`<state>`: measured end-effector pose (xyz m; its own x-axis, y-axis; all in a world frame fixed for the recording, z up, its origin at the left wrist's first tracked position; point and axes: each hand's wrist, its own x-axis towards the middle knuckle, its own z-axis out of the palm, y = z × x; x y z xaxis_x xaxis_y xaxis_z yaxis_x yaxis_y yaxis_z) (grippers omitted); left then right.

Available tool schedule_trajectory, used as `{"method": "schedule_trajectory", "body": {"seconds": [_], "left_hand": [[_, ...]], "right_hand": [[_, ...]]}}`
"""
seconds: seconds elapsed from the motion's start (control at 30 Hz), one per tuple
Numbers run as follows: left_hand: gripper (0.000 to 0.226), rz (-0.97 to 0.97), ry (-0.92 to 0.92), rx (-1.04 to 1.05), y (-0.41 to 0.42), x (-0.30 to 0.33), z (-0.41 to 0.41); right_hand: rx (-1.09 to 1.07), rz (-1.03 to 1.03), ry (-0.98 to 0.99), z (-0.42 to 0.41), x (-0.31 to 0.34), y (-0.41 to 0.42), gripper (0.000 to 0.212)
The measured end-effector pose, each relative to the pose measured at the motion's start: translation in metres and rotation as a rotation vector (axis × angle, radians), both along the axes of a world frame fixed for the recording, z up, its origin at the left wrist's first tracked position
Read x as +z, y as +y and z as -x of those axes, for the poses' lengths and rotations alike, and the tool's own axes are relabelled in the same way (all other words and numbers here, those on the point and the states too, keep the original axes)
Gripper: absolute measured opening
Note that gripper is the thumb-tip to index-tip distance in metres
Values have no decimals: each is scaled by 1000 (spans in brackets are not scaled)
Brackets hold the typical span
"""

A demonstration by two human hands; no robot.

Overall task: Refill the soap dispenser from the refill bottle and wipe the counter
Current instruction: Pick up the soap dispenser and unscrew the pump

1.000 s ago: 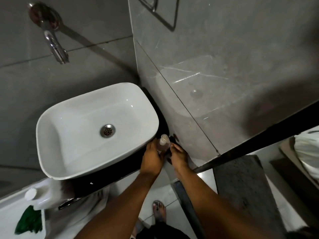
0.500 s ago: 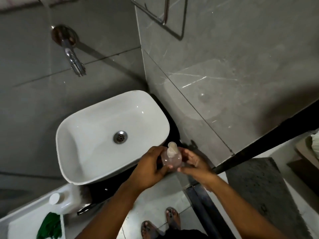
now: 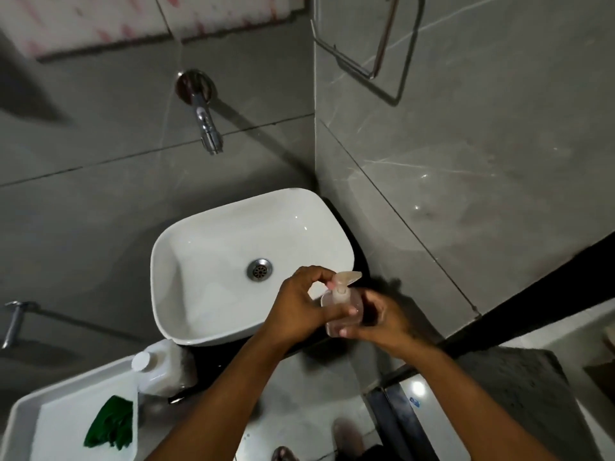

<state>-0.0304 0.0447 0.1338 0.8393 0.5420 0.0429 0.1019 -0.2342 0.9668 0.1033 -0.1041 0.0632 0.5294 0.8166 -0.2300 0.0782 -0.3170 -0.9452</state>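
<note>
A small clear soap dispenser with a pale pump head is held in the air just off the right front corner of the white basin. My right hand wraps its body from the right. My left hand pinches the pump head with thumb and fingers. A white refill bottle with a white cap stands on the dark counter left of the basin's front. A green cloth lies in a white tray at the lower left.
A chrome tap juts from the grey tiled wall above the basin. A metal towel ring hangs on the right wall. A second chrome fitting sits at the far left. My feet stand on the tiled floor below.
The dispenser has been lifted off the counter corner and brought up towards me. My left hand has shifted from its side to the pump head. The view has tilted up.
</note>
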Motion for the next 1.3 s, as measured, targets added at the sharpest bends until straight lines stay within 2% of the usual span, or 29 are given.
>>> {"method": "schedule_trajectory", "body": {"seconds": [0.07,0.13,0.23,0.3,0.37,0.47,0.6,0.87,1.0,1.1,1.17,1.23,1.3], "left_hand": [[32,58,-5,-55,0,2,-1],[23,92,-16,-20,1,1,-2],[37,36,2,27,1,1,-4],[36,76,15,-8,-2,1,-5],[34,123,6,52,-3,0,-6],[47,121,10,76,-3,-2,-6],[33,130,-25,122,-4,-2,-6],[27,512,-494,487,6,33,18],[21,809,-591,767,3,9,58],[23,1091,-581,978,-9,-37,83],[14,1227,-492,1077,-19,-71,91],[20,1270,-358,1160,-26,-100,85],[20,1263,-303,1242,-25,-120,69]], "right_hand": [[2,17,2,-4,3,3,78],[38,40,-10,-8,9,6,75],[87,41,-46,-10,17,9,69],[92,38,-30,-13,19,10,66],[112,37,-17,-13,22,12,65],[121,37,-24,-12,24,13,66],[94,34,-41,-14,18,14,66],[97,64,-80,-21,30,11,67],[111,75,-128,-23,35,6,67],[125,83,-131,-23,33,3,67],[129,100,-119,-22,30,2,67],[124,114,-102,-21,29,1,68],[127,117,-85,-20,25,0,68]]}}
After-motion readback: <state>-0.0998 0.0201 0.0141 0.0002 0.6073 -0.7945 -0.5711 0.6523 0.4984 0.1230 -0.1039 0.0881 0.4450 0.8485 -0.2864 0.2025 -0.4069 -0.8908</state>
